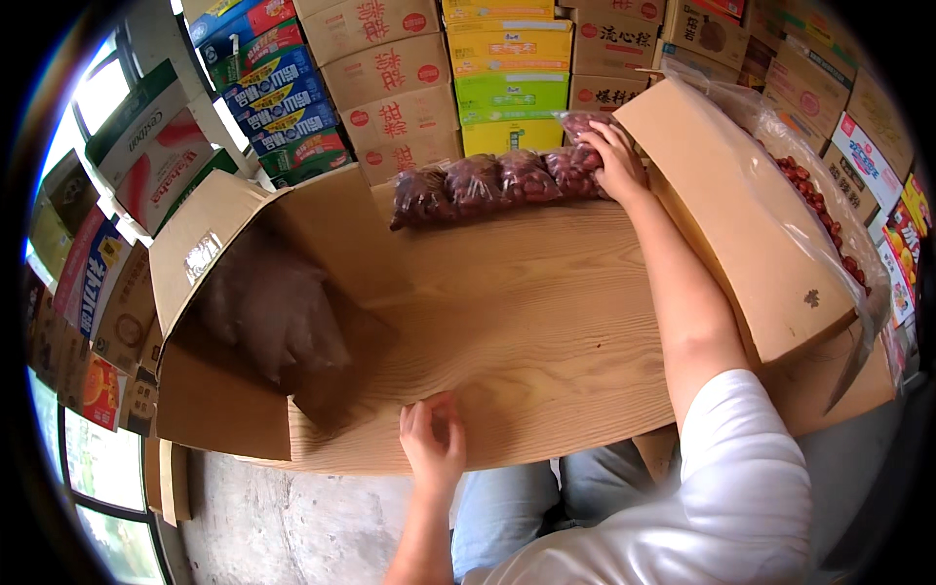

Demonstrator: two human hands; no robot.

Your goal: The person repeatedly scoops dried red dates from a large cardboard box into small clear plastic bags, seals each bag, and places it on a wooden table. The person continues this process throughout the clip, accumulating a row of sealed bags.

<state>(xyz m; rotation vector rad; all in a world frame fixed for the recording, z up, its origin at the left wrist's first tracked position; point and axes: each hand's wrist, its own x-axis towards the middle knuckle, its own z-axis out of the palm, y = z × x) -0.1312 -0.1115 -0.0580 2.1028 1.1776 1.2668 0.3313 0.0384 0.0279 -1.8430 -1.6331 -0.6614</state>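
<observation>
One hand [614,159] (right, half-spread) touches bagged fruit [577,121]; left hand [434,444] half-curled.

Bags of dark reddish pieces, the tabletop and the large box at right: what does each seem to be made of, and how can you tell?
Bags: probably thin, glossy plastic film, being translucent with bright highlights.
Tabletop: wood or wood-look laminate, fairly smooth, with wavy grain.
Large box: likely cardboard, matte brown, with flat panels.

A white short-sleeved top [673,531], softly creased, is worn with light blue jeans [502,512], visible just beside the top
</observation>
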